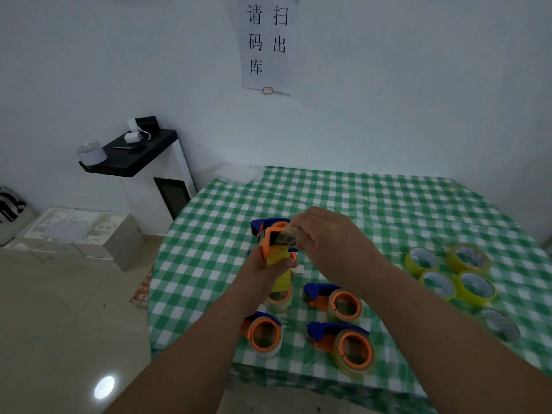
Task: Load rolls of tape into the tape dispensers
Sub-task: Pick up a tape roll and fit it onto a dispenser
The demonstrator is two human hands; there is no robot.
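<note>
My left hand [268, 261] grips an orange tape dispenser [273, 240] upright above the checked table [373, 204], with a yellow strip of tape [282, 277] running down from it. At the dispenser's top my right hand [325, 237] pinches the free end of the tape. Behind it lies another blue and orange dispenser [268, 225]. Three loaded dispensers lie nearer me: one [264, 334] at the left, one [334, 300] in the middle, one [346, 343] at the front. A clear roll [279, 300] lies under the held dispenser.
Several loose yellow tape rolls [449, 271] lie at the table's right, with a greyish roll [501, 324] nearer the edge. The table's front edge runs just below the nearest dispenser. A black shelf [134, 153] and boxes [83, 231] stand at the left, beyond the table.
</note>
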